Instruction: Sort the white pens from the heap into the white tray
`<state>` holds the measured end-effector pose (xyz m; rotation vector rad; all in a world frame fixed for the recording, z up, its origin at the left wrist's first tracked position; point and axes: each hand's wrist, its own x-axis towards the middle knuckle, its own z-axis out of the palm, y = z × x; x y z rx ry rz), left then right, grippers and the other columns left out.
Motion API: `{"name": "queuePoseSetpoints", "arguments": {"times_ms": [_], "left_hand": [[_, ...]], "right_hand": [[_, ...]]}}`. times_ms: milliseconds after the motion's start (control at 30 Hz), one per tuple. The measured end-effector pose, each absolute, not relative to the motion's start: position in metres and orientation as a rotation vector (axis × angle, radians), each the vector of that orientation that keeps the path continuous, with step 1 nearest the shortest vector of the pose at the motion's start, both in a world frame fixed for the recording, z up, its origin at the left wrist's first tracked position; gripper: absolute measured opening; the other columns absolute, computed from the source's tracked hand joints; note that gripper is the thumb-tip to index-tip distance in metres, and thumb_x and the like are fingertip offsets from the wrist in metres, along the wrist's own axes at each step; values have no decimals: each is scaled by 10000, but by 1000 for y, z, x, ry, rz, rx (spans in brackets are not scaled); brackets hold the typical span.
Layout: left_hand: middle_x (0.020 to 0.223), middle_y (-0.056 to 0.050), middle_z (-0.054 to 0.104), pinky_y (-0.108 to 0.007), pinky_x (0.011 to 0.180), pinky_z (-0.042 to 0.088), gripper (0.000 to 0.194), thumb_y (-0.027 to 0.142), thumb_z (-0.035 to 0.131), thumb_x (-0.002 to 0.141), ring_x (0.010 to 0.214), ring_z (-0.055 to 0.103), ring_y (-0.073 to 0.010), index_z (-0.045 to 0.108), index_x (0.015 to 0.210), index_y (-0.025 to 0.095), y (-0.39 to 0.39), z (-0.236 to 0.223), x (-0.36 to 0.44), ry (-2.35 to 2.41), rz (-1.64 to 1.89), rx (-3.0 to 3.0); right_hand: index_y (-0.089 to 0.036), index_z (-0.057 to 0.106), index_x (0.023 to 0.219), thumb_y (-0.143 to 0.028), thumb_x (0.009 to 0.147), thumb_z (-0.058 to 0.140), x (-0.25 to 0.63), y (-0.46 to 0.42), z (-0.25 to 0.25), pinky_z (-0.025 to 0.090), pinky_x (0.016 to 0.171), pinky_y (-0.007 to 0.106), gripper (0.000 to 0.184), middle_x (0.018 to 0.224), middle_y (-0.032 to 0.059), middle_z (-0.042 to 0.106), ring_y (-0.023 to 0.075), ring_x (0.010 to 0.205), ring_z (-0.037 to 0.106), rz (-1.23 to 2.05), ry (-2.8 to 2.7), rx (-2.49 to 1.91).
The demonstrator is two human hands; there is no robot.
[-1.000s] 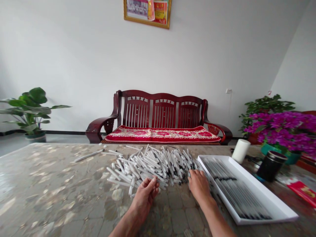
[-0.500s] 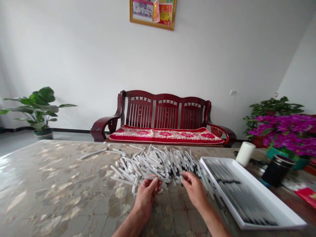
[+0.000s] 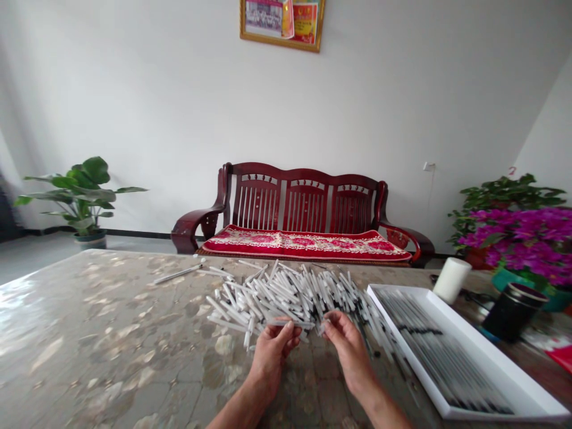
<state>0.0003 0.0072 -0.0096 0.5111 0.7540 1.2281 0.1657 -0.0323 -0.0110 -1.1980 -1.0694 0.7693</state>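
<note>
My left hand [image 3: 273, 357] is closed in a pinch on a whitish translucent pen [image 3: 302, 325], held level with its tip end pointing right. Close to that end, the fingers of my right hand [image 3: 351, 351] pinch a small clear piece [image 3: 324, 326]; its kind is too small and blurred to tell. Both hands are at the near edge of a heap of similar pens [image 3: 268, 292], white and translucent with some dark ends. To the right, a shallow white box [image 3: 482, 342] holds rows of pens [image 3: 451, 357] with dark ends.
The patterned table [image 3: 111, 333] carries a loose pen [image 3: 177, 274] left of the heap. Beyond the box stand a white cylinder [image 3: 452, 280], a black cup [image 3: 513, 313] and purple flowers [image 3: 527, 238]. A wooden sofa [image 3: 306, 196] is behind the table.
My right hand has come nearer to the pen's tip end, narrowing the gap between the hands. My left hand keeps its hold. The whole view has shifted slightly, the scene moving right.
</note>
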Motion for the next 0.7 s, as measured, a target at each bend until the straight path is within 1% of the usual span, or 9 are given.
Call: {"name": "queuePoseSetpoints", "arguments": {"times_ms": [133, 267, 500, 600, 700], "left_hand": [[632, 19, 698, -210, 585, 548, 429, 286, 978, 418, 637, 684, -137, 688, 706, 153, 6, -9, 0, 747, 1219, 509], [627, 18, 697, -211, 581, 545, 426, 300, 976, 421, 634, 686, -141, 683, 694, 155, 6, -9, 0, 736, 1214, 527], [593, 8, 690, -208, 545, 530, 436, 329, 974, 409, 604, 672, -142, 679, 673, 148, 6, -9, 1, 743, 1191, 575], [581, 0, 691, -206, 533, 523, 445, 343, 971, 410, 597, 669, -145, 678, 680, 145, 6, -8, 1, 743, 1190, 598], [574, -4, 695, -202, 525, 519, 467, 362, 974, 394, 586, 668, -142, 678, 683, 145, 5, -7, 0, 742, 1195, 609]], "right_hand": [[-209, 638, 833, -516, 744, 760, 165, -29, -14, 487, 685, 276, 343, 757, 9, 666, 184, 711, 610, 742, -1066, -1154], [-203, 655, 818, -520, 713, 785, 166, -27, -15, 515, 717, 305, 359, 807, 51, 732, 217, 749, 665, 744, -1082, -1170], [-209, 701, 811, -462, 757, 747, 166, -28, -17, 554, 730, 313, 263, 843, 73, 770, 239, 780, 709, 626, -1201, -1253], [-223, 740, 854, -418, 789, 712, 165, -30, -18, 561, 747, 308, 207, 866, 69, 783, 243, 812, 723, 547, -1254, -1284], [-245, 780, 890, -398, 791, 698, 164, -31, -18, 565, 772, 319, 200, 872, 63, 793, 250, 823, 732, 454, -1300, -1315]]}}
